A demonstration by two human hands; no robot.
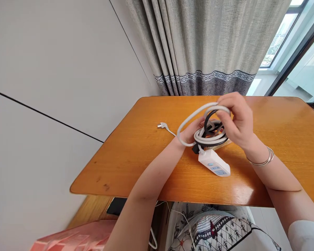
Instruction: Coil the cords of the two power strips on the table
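A white power strip (214,162) with pale blue sockets tilts over the wooden table, its white cord (189,118) wound in loops together with a black cable (207,122). My right hand (236,118) pinches the upper loops between thumb and fingers. Behind the coil, my left hand (195,129) grips the bundle from the left; most of its fingers are hidden by the loops. A black connector (196,149) hangs below the coil. The cord's white plug (162,125) lies on the table to the left. Something clear or pale, partly covered, shows beneath the coil.
The orange-brown wooden table (125,164) stretches across the view, against a white wall (54,69). A grey curtain (206,45) hangs at its far side. Glass doors stand at right. Below the near edge are a pink cover (75,237) and a thin white cord.
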